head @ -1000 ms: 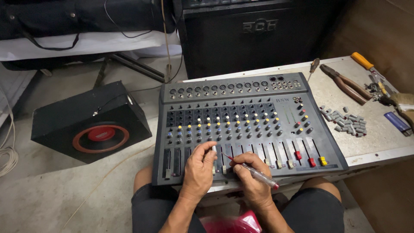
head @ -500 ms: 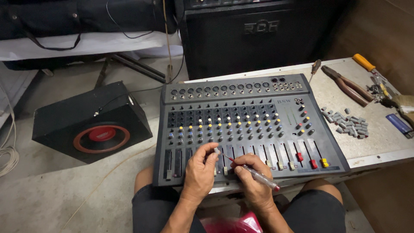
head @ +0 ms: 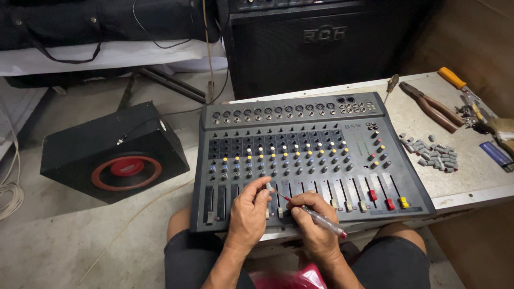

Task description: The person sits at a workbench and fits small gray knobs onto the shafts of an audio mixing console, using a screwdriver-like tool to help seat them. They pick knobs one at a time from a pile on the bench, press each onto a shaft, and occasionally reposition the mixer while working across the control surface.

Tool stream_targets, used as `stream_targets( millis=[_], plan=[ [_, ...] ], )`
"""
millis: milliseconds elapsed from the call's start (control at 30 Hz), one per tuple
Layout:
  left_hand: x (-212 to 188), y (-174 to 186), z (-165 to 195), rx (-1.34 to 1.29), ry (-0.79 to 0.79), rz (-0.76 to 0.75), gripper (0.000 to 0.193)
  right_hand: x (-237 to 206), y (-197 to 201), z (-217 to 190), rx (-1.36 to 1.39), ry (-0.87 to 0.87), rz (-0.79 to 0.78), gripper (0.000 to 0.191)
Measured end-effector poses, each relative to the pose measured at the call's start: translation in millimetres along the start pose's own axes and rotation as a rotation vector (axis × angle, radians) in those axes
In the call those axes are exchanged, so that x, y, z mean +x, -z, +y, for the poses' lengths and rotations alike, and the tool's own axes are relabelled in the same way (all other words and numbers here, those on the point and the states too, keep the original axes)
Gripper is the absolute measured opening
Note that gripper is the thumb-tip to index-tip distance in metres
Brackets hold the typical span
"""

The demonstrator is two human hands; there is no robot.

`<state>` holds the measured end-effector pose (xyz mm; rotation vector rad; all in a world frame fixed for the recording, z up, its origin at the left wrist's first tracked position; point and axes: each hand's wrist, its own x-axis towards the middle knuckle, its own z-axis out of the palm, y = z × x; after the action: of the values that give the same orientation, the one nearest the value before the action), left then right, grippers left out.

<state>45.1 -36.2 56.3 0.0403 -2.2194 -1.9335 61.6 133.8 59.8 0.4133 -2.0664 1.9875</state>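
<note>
A grey mixer (head: 305,155) is seen in the middle of the frame, propped across the person's lap and the edge of a table (head: 471,176) at the right. Work on its fader row, along the lower edge, appears to be in hand. The left hand (head: 249,214) is laid on that row, its fingers curled narrowly and a small pale fader cap (head: 269,186) pinched at the fingertips. The right hand (head: 316,225) is closed round a clear tool (head: 313,215) with a red tip, held like a pen, and the tip is pointed at a slot just beside the left fingers.

The step is judged to be fitting or freeing 1 cap on a bare fader stem. A steady tip and a straight push or pull along the stem would be called for next; whether the cap is seated cannot be told.

At the right of the frame a heap of grey caps (head: 433,154) is spread on the table, with pliers (head: 432,106) and a yellow-handled screwdriver (head: 456,80) above it and a blue lighter (head: 497,155) near the edge. At the left a black speaker (head: 115,152) with a red cone is set on the floor; a black amplifier (head: 321,43) fills the upper middle. The neighbouring faders stand close, so little room is left for the tool.
</note>
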Motion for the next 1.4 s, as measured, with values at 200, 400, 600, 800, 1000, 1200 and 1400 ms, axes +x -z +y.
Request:
stream_targets(
  millis=[200, 400, 600, 800, 1000, 1200, 1400],
  plan=[
    [1, -1, -2, -0.038, -0.028, 0.000, 0.029, 1, -1, 0, 0.000, 0.027, -0.010, 0.012],
    [1, 2, -3, -0.014, -0.012, -0.027, 0.030, 2, -2, -3, -0.007, 0.040, -0.020, 0.014],
    [1, 2, 0, -0.020, -0.004, -0.037, 0.030, 4, -2, -6, -0.038, 0.059, -0.036, 0.013],
    [-1, 2, 0, 0.016, -0.038, -0.029, 0.029, 4, -1, -7, -0.037, 0.048, -0.045, 0.012],
    [-1, 3, -3, 0.022, -0.097, -0.033, 0.029, 3, 0, -2, -0.088, 0.050, -0.044, 0.012],
    [0, 3, -3, 0.035, -0.079, -0.043, 0.029, 2, 0, 5, -0.022, 0.068, -0.038, 0.013],
    [0, 3, 2, 0.035, -0.080, -0.050, 0.029, 3, 0, 7, -0.026, 0.059, -0.037, 0.013]
  ],
)
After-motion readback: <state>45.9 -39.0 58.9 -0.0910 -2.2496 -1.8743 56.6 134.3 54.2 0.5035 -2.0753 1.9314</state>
